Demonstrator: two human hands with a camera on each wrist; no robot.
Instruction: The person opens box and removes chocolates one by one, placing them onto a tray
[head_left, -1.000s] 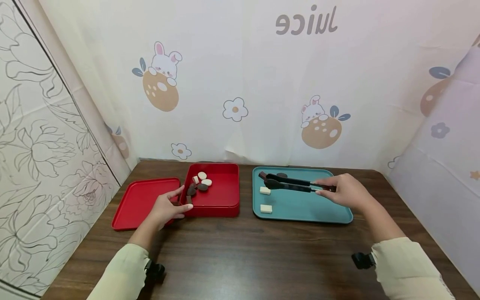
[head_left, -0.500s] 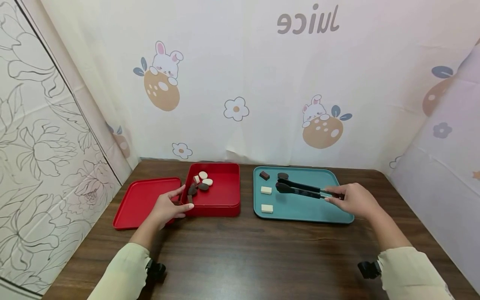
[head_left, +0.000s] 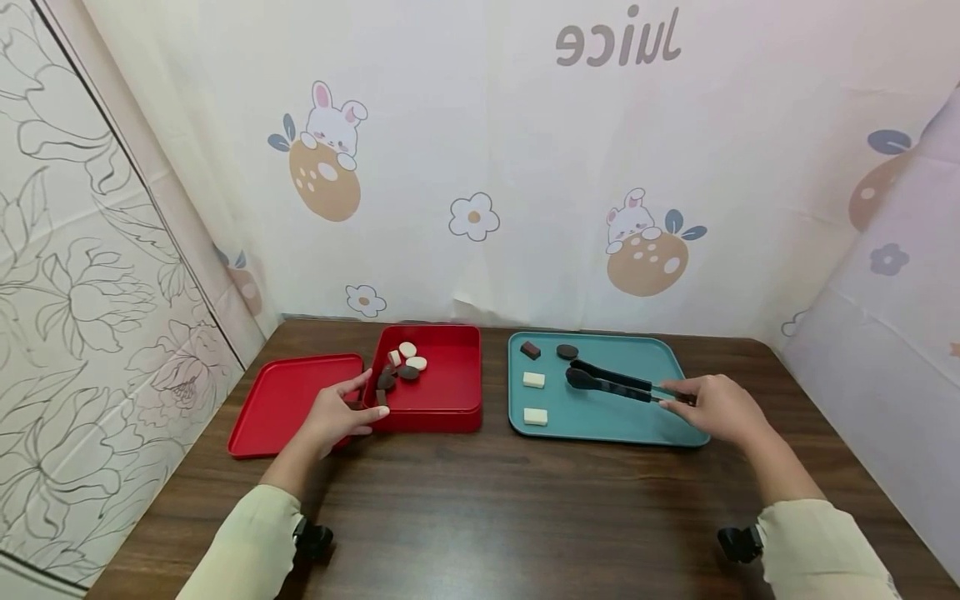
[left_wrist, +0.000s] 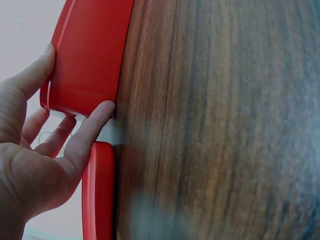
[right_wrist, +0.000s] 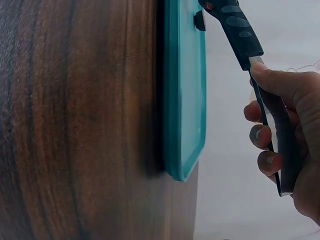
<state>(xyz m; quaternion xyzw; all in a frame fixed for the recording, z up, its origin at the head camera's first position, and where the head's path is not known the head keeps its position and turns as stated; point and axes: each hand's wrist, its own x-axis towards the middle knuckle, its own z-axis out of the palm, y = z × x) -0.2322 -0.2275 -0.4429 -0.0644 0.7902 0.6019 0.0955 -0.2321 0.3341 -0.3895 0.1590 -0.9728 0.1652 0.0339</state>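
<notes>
My left hand [head_left: 339, 417] holds the front left corner of an open red box [head_left: 450, 421]. In the left wrist view its fingers [left_wrist: 95, 125] spread round that corner. Inside the box lie several white and dark brown pieces, one white disc [head_left: 407, 349] among them. My right hand [head_left: 716, 406] grips black tongs [head_left: 615, 385] by the handle end, over the teal tray [head_left: 637, 425]; their tips hold nothing. On the tray lie a dark brown block [head_left: 530, 350], a dark oval piece [head_left: 567, 352] and two white blocks, the nearer one [head_left: 536, 417] by the front edge.
A red lid-like tray [head_left: 277, 408] lies left of the box, partly behind my left hand. The brown wooden table [head_left: 465, 508] extends toward me. A patterned cloth wall [head_left: 472, 150] stands right behind the table.
The tongs' tips have drawn back to the right, away from the dark brown block, which now shows fully on the tray. My left hand keeps its place at the box.
</notes>
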